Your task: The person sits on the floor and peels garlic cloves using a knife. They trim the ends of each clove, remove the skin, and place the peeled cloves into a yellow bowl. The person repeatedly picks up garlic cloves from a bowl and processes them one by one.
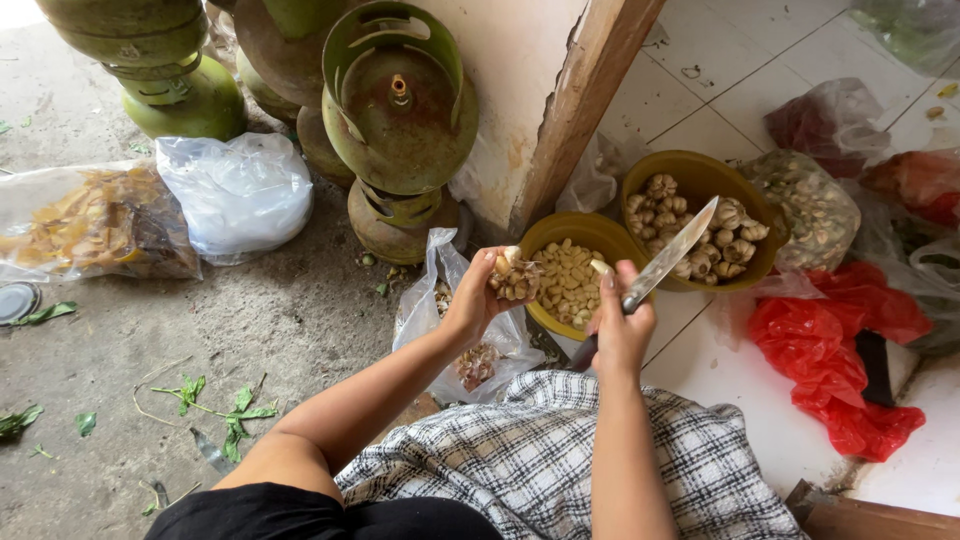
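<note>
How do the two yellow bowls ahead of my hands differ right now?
The near bowl holds small, pale peeled garlic cloves; the far bowl holds whole, unpeeled garlic bulbs. The near bowl sits closer to the left hand, partly hidden behind it; the far bowl is crossed by the knife blade. Both are round, mustard-yellow, and rest on the white tiled floor.

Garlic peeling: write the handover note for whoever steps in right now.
Left hand: holds a garlic bulb with loose papery skin, above the clear plastic bag.
Right hand: grips a knife, blade pointing up and away over the bowls, with one peeled clove at the fingertips.
Near bowl: yellow, holds peeled cloves.
Far bowl: yellow, holds whole unpeeled bulbs.
Done: a good layer of cloves in the near bowl.
Left: the bulb in hand and the bulbs in the far bowl.
Checked cloth lies across the lap.
</note>
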